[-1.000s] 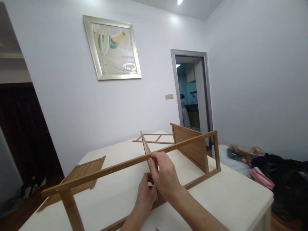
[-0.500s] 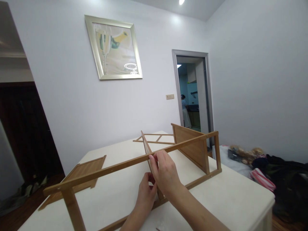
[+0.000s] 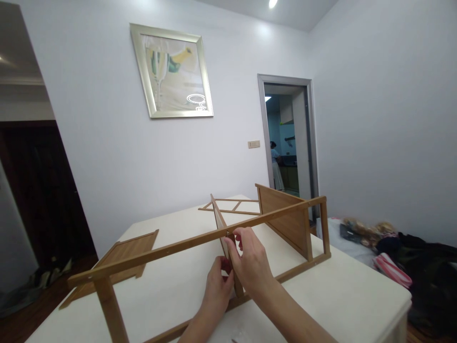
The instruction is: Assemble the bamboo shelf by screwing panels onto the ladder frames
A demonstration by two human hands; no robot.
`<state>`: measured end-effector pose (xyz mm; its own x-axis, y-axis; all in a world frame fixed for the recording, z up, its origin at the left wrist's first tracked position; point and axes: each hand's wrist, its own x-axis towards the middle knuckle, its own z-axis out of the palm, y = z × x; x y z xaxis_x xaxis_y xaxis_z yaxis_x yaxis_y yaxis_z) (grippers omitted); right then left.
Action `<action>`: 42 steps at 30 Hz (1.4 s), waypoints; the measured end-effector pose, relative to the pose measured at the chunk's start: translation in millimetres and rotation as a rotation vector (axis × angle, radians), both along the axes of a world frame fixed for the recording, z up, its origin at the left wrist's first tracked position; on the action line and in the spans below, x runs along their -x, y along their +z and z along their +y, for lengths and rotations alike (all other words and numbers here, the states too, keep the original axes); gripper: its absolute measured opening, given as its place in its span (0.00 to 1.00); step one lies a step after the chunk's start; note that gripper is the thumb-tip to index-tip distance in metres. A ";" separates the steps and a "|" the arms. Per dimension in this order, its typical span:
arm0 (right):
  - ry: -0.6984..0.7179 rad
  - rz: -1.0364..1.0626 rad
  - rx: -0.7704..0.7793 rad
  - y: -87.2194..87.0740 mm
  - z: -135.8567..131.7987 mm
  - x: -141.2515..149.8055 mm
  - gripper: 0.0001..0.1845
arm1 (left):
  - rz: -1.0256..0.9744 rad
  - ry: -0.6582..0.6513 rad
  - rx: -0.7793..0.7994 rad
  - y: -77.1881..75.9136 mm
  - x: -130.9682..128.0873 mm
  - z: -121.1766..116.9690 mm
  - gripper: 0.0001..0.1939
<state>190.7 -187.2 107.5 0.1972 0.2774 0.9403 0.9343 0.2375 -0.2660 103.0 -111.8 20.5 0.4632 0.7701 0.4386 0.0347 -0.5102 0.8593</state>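
Two hands are at the middle board (image 3: 219, 219) of a wooden frame (image 3: 203, 239) lying on its side on the white counter (image 3: 317, 295). The right hand (image 3: 250, 257), thumb and fingers slightly parted, is just below the upper rail (image 3: 167, 251), by the board; the left hand (image 3: 216, 287) curls lower beside it, its grip too hidden to tell.

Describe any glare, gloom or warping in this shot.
Head view: white ring-shaped glare on the rectangular pale-gold-framed artwork; head view: the tall dark brown door sinks into gloom; head view: the artwork's outline looks skewed, the slim brown wooden rail reasonably clear.
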 end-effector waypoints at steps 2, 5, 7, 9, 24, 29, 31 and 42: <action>0.018 -0.009 -0.017 0.9 -0.8 -0.4 0.02 | -0.004 0.003 -0.006 0.0 -0.1 -0.2 0.06; 0.056 -0.029 -0.042 4.7 -1.0 -0.1 0.07 | -0.006 0.025 -0.024 -0.6 -0.7 -0.1 0.05; 0.075 -0.040 -0.054 7.1 -0.5 0.4 0.09 | -0.006 0.043 -0.030 -1.5 -1.2 0.5 0.05; 0.085 -0.042 -0.061 8.6 0.1 1.2 0.10 | -0.002 0.047 -0.033 -2.4 -1.5 1.4 0.05; 0.051 -0.036 -0.074 9.4 1.9 3.6 0.06 | 0.006 0.070 -0.007 0.4 -1.9 0.2 0.05; 0.060 -0.032 -0.070 9.7 1.4 4.2 0.06 | 0.004 0.070 -0.015 -1.4 -1.8 1.9 0.05; 0.057 -0.031 -0.065 9.6 1.3 4.5 0.05 | 0.004 0.064 -0.007 -1.9 -1.6 2.3 0.04; 0.024 -0.011 -0.016 9.5 -2.5 5.1 0.04 | 0.019 0.055 -0.029 -2.3 -1.3 1.9 0.04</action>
